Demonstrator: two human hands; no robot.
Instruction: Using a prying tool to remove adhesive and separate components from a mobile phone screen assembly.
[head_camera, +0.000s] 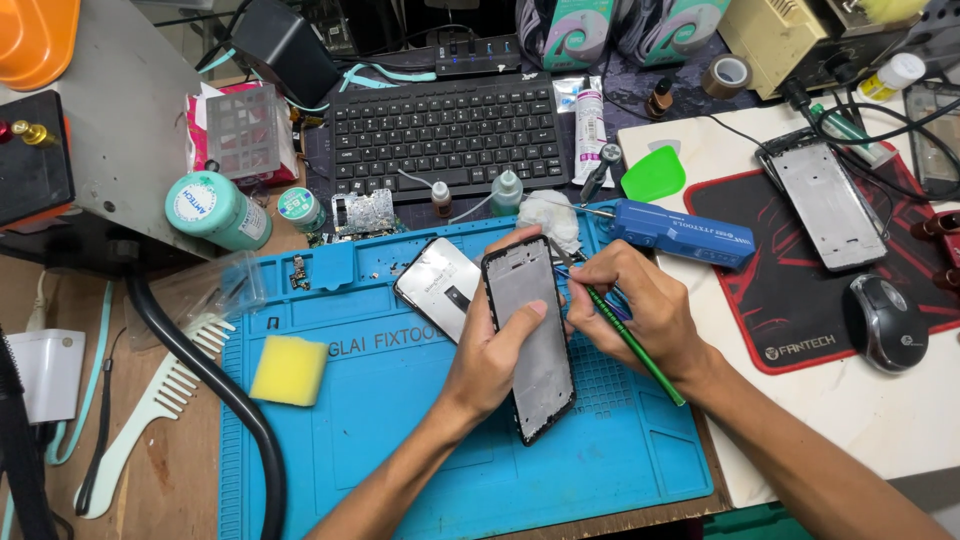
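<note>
Left hand (490, 355): its grip is clamped around a phone frame (530, 335), thumb across the face, fingers behind; the frame is held tilted above the middle of the blue work mat (400, 440).
Right hand (640, 310): its grip is pinched together on a green-handled tool (632, 345), held like a pen; the tip meets the frame's right edge near its far end.
Slip risk: the frame rests only in the hand's hold, so a hard push with the tool could probably twist it loose, dropping it onto the mat.
Tip risk: the fine tip sits close to the left fingertips; if it skids off the edge, it may jab a finger or scratch the frame.
Silver back cover (438, 285): lies on the mat just left of the frame, near the left wrist; a dropped frame or a sweeping forearm could knock it.
Blue tool (680, 232): lies just beyond the right hand at the mat's far right corner; a backward flick of the hand might nudge it.
Yellow sponge (289, 369): left on the mat, well apart.
Bench (160, 480): crowded with a keyboard (445, 130) far behind, a mouse (885, 322) right.
</note>
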